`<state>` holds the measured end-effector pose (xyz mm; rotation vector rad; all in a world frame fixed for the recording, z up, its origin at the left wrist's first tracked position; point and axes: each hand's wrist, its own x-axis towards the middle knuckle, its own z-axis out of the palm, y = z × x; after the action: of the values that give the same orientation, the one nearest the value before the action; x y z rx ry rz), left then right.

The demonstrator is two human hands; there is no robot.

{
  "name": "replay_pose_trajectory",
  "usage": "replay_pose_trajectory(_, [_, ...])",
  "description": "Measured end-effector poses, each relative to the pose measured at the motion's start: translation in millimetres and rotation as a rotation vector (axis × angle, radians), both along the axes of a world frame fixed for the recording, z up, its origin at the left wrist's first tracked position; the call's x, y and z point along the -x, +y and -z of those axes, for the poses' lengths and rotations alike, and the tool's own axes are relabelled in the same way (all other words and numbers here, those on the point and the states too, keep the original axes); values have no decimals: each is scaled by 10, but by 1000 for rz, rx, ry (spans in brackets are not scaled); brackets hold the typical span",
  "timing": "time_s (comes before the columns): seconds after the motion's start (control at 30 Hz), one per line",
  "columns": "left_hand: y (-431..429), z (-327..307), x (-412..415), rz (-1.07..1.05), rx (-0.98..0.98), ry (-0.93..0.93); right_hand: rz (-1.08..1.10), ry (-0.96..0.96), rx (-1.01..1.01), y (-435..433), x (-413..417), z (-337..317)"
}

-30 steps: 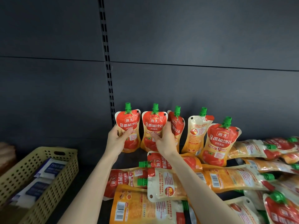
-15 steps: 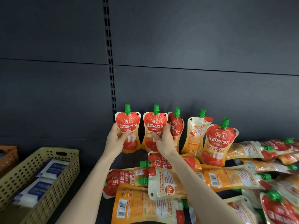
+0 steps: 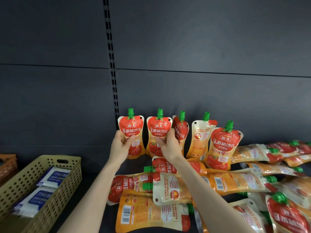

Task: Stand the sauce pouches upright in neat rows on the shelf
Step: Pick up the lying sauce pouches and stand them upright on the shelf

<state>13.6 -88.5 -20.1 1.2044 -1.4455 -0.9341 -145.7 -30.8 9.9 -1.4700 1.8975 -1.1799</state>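
Note:
Several red-and-orange sauce pouches with green caps stand upright against the dark back panel. My left hand [image 3: 121, 146] grips the leftmost pouch [image 3: 133, 132] at its waist. My right hand [image 3: 169, 145] grips the second pouch [image 3: 158, 130] beside it. A third pouch [image 3: 180, 130] stands turned sideways behind my right hand. A fourth pouch [image 3: 201, 137] shows its pale back, and a fifth pouch [image 3: 223, 145] leans further forward on the right. Many more pouches [image 3: 235, 180] lie flat in a loose pile on the shelf below my arms.
A beige perforated basket [image 3: 55, 187] holding blue-and-white wipe packs sits at the left on the shelf. An orange basket's edge [image 3: 7, 163] shows at far left. A slotted upright rail [image 3: 111, 64] runs down the back panel.
Both hands keep their hold on the two left pouches. The view has shifted slightly, and the pouches stand a little straighter and closer together.

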Motion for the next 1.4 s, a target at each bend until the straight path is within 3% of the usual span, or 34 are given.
replay_pose_trajectory(0.2, [89,18,1,-59,40,-108,59,-18,63,85,-14,47])
replay_pose_trajectory(0.43, [401,40,-61,-316,185,-190,83,-18,204,406,68,-19])
replay_pose_trajectory(0.73, [790,-396,535,-15,378,-236,168,137,389,825,631,-389])
replay_pose_trajectory(0.93, [741,-792,1017,73,535,-382,123,285,436,877,1067,-893])
replay_pose_trajectory(1.03, [643,-961,1162,126,563,-532,38,395,367,789,1278,-1104])
replay_pose_trajectory(1.17, [534,-1074,1273,162,462,-689,-117,518,163,607,1480,-1302])
replay_pose_trajectory(1.4, [421,-1075,1383,141,416,-639,-326,539,-139,298,1658,-1327])
